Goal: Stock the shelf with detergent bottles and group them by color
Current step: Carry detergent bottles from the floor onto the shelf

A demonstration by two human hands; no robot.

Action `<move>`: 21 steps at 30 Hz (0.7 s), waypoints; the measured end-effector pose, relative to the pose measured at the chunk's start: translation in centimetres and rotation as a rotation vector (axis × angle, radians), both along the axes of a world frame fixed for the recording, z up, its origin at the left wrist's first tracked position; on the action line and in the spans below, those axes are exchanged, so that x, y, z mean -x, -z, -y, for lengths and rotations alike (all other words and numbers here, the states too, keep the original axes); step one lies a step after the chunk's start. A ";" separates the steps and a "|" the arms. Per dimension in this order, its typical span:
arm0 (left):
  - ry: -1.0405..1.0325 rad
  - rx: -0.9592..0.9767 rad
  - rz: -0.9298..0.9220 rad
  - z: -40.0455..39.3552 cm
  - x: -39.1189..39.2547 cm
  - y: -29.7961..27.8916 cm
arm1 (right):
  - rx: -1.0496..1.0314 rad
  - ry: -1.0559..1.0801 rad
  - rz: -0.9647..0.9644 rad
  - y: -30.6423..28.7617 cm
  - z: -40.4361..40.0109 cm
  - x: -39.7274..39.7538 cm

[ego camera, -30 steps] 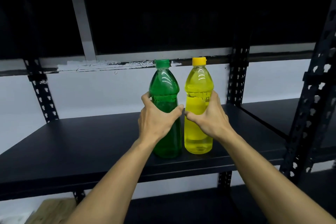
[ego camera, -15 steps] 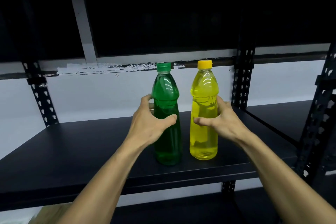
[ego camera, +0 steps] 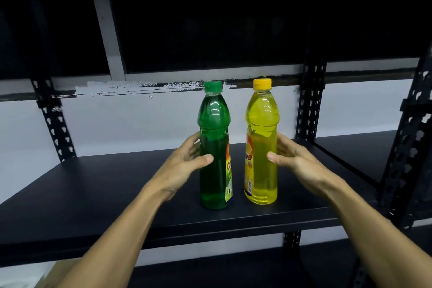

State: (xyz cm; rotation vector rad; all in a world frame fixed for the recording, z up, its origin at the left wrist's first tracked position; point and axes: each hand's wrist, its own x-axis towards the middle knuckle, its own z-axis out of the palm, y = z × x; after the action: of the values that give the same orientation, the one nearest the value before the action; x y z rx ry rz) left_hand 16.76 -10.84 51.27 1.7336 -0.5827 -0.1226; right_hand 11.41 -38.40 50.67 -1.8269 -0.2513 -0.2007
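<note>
A green detergent bottle point(ego camera: 214, 119) with a green cap and a yellow detergent bottle point(ego camera: 261, 119) with a yellow cap stand upright side by side on the black shelf point(ego camera: 93, 189), a small gap between them. Their labels face each other. My left hand point(ego camera: 184, 166) holds the green bottle's left side, thumb on its front. Around the yellow bottle's right side sits my right hand point(ego camera: 294, 163), its thumb on the bottle's front. Both grips look light.
Black perforated uprights stand behind at the left point(ego camera: 55, 124) and the right point(ego camera: 309, 105), another at the front right point(ego camera: 406, 159). A second shelf bay point(ego camera: 355, 154) adjoins on the right. A lower shelf point(ego camera: 222, 271) and a cardboard box corner point(ego camera: 53, 273) lie below.
The bottles have moved apart and turned, so their labels now show. Both hands have slid from the bottles' fronts to their outer sides with a looser hold.
</note>
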 end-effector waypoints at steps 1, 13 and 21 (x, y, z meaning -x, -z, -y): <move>-0.070 -0.042 0.013 0.2 0.4 0.2 | 0.018 0.012 -0.009 0.1 -0.3 0.2; -0.805 -0.282 0.245 6.2 3.5 3.0 | 0.258 0.708 0.241 4.1 -6.4 0.3; -0.572 -0.167 0.223 4.4 2.4 3.3 | 0.094 0.416 0.131 3.6 -4.0 0.1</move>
State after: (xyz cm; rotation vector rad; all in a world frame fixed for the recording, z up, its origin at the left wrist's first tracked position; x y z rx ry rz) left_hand 14.31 -15.29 47.97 2.0270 -0.2195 0.4399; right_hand 11.30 -34.35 47.08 -1.9465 0.0327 -0.6086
